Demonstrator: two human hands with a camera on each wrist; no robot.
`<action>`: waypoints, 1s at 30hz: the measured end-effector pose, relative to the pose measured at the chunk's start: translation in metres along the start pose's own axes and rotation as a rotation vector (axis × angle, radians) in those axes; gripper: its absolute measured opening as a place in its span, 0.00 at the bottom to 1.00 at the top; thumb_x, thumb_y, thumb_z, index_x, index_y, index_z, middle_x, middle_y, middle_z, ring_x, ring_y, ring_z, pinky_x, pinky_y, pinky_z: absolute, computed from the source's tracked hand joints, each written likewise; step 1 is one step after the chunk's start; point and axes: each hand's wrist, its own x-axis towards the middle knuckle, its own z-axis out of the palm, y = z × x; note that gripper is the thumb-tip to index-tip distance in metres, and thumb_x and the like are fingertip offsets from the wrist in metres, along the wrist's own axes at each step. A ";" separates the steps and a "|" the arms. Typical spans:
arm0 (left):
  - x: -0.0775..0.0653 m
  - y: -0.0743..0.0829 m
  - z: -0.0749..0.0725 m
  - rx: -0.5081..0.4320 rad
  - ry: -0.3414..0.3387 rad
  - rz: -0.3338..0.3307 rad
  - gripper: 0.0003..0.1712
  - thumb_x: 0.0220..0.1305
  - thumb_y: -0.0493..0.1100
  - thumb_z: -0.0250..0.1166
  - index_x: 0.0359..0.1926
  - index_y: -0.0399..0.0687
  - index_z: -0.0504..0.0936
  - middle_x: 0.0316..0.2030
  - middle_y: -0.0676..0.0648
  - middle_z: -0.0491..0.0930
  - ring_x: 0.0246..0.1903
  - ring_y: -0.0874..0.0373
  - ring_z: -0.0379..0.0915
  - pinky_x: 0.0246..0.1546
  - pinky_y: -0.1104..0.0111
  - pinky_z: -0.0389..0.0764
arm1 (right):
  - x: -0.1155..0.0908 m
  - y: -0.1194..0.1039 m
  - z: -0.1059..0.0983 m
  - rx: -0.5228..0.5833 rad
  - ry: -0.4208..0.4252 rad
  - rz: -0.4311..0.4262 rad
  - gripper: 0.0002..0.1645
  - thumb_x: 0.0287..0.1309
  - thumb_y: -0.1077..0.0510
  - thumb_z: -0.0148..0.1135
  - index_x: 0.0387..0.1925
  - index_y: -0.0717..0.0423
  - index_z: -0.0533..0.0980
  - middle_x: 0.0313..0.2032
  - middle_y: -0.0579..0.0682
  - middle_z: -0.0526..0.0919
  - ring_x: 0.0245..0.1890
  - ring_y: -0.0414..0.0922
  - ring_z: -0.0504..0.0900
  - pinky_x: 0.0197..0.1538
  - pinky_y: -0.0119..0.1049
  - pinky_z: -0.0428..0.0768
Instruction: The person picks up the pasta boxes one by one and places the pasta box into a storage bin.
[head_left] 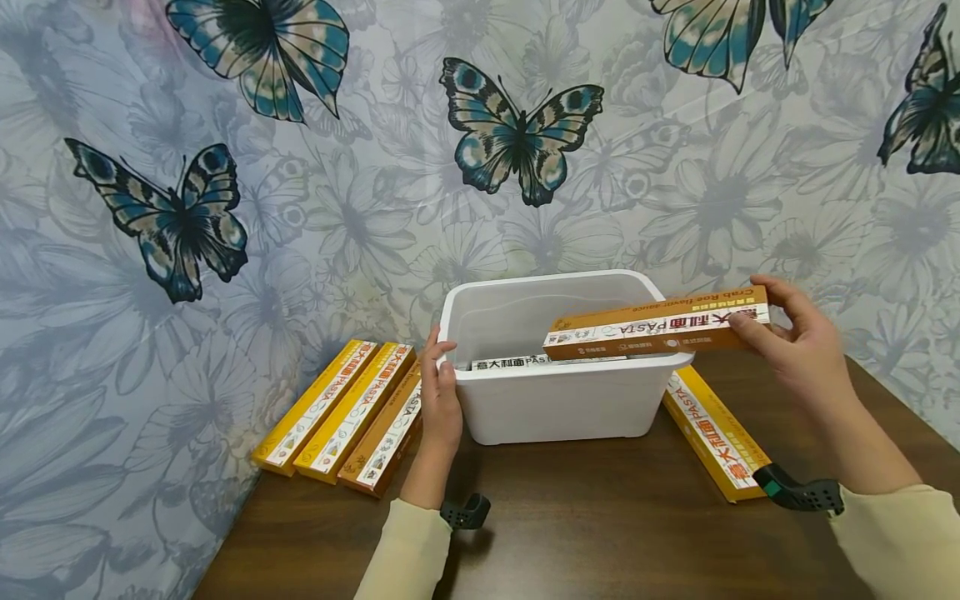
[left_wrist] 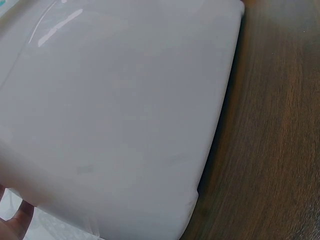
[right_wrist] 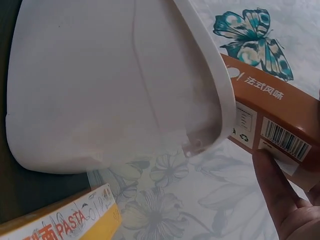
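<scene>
A white plastic storage bin [head_left: 562,404] stands on the table, with a pasta box [head_left: 510,363] lying inside, mostly hidden by the front wall. My left hand [head_left: 441,400] holds the bin's left end at the rim; its fingers [left_wrist: 20,220] show at the lower left of the left wrist view. My right hand [head_left: 795,342] grips the right end of a brown pasta box [head_left: 652,323], thumb on the front face. This box is held nearly level over the bin's right rim, its left end above the opening. A barcode shows on it in the right wrist view.
Left of the bin lie two yellow pasta boxes [head_left: 315,406] and a brown one [head_left: 384,433], side by side. Another yellow pasta box [head_left: 716,437] lies at the bin's right, below my right forearm. Butterfly-patterned cloth [head_left: 360,217] rises behind the brown wooden table [head_left: 570,517].
</scene>
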 end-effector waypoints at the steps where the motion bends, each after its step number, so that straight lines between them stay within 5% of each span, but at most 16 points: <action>1: 0.000 0.000 0.000 0.002 0.000 0.001 0.24 0.75 0.53 0.41 0.61 0.44 0.67 0.79 0.47 0.48 0.79 0.46 0.43 0.74 0.38 0.47 | 0.002 0.000 0.002 -0.059 -0.007 0.003 0.33 0.67 0.61 0.60 0.71 0.42 0.64 0.54 0.34 0.66 0.38 0.25 0.82 0.40 0.15 0.78; 6: 0.000 0.001 0.001 0.010 0.003 -0.003 0.24 0.75 0.51 0.41 0.61 0.40 0.66 0.79 0.45 0.48 0.79 0.46 0.43 0.74 0.38 0.47 | 0.010 -0.002 0.013 -0.247 -0.052 0.023 0.34 0.67 0.55 0.62 0.72 0.38 0.64 0.53 0.30 0.67 0.39 0.23 0.78 0.40 0.14 0.76; 14: 0.001 0.001 0.000 0.024 0.019 0.001 0.23 0.74 0.49 0.41 0.61 0.41 0.67 0.79 0.50 0.49 0.79 0.45 0.43 0.74 0.38 0.46 | 0.024 -0.005 0.027 -0.389 -0.191 0.120 0.37 0.65 0.40 0.60 0.73 0.34 0.61 0.60 0.42 0.70 0.46 0.28 0.72 0.44 0.22 0.73; 18: 0.001 0.000 0.000 0.032 0.027 0.007 0.21 0.74 0.48 0.41 0.60 0.45 0.68 0.79 0.47 0.50 0.79 0.45 0.44 0.74 0.38 0.47 | 0.027 -0.002 0.030 -0.395 -0.249 0.138 0.37 0.66 0.39 0.59 0.73 0.34 0.61 0.62 0.47 0.69 0.53 0.37 0.69 0.50 0.34 0.71; 25: 0.002 -0.001 0.001 0.034 0.025 0.015 0.23 0.75 0.50 0.41 0.60 0.41 0.67 0.79 0.47 0.50 0.79 0.45 0.44 0.74 0.38 0.47 | 0.032 0.001 0.035 -0.357 -0.374 0.116 0.35 0.68 0.43 0.59 0.72 0.41 0.62 0.66 0.53 0.70 0.65 0.54 0.70 0.55 0.39 0.75; 30: 0.001 0.000 0.002 0.029 0.033 0.018 0.23 0.75 0.51 0.41 0.60 0.40 0.67 0.79 0.48 0.51 0.79 0.44 0.44 0.74 0.38 0.47 | 0.037 0.002 0.046 -0.355 -0.482 0.088 0.35 0.65 0.45 0.63 0.70 0.43 0.65 0.66 0.53 0.71 0.64 0.52 0.68 0.60 0.43 0.72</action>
